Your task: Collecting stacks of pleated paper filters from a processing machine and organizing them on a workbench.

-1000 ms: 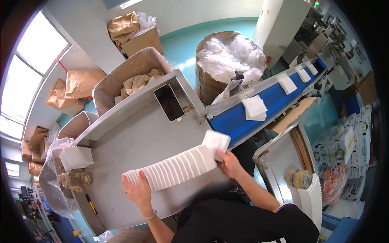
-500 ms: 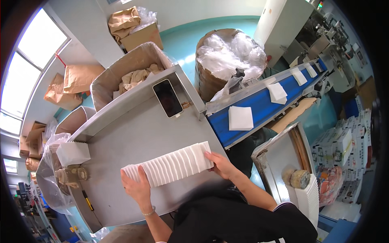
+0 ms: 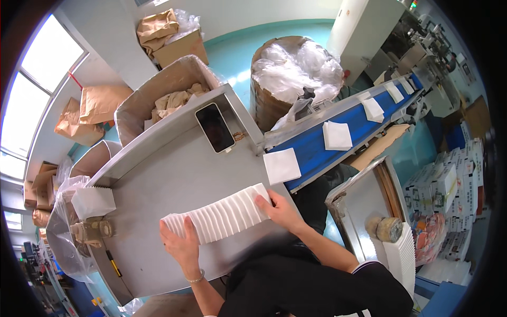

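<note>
Item: row of white folded pads, lying flat on the steel worktop, pressed between both hands. Left hand open, palm against the near-left end; right hand open, fingers on the far end. Change: the piece lifted a second ago now lies on the blue conveyor as a white square; row shorter. Phone beyond.

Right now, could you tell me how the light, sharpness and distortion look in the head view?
Head view: daylight blows out the windows at left; the grey metal table and fanned row of white folded sheets are evenly lit and sharp; the fisheye bends the blue conveyor belt and leaves black corners.
</note>
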Available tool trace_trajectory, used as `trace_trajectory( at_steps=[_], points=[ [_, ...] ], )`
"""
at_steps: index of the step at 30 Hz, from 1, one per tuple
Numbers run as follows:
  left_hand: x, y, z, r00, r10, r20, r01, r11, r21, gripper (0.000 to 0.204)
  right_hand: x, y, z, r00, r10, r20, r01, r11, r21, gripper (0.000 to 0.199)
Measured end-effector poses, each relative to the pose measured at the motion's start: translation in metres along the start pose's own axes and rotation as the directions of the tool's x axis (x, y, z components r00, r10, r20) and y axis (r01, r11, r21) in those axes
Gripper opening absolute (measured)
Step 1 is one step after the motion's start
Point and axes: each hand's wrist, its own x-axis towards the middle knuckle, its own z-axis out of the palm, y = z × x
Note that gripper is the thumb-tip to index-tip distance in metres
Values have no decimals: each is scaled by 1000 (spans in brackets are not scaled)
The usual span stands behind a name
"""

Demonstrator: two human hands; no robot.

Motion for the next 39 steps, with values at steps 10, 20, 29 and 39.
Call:
trace_trajectory(
  at_steps=[10, 20, 29, 39],
  points=[
    [2, 3, 0, 1000, -19, -4, 19, 1000, 10, 77, -2, 28, -28, 911, 377, 167, -412, 847, 337, 33],
    [1, -6, 6, 998, 53, 40, -52, 999, -12, 79, 0, -4, 7, 996, -88, -13, 88, 996, -25, 45],
    [-2, 4, 4, 989, -115, 91, 125, 986, -112, 82, 2, 17, -19, 885, 431, 174, -465, 813, 350, 38],
    [-7, 18, 4, 990, 22, 142, -8, 995, -101, 78, 0, 6, -5, 980, -193, -45, 185, 972, -145, 50]
  ],
)
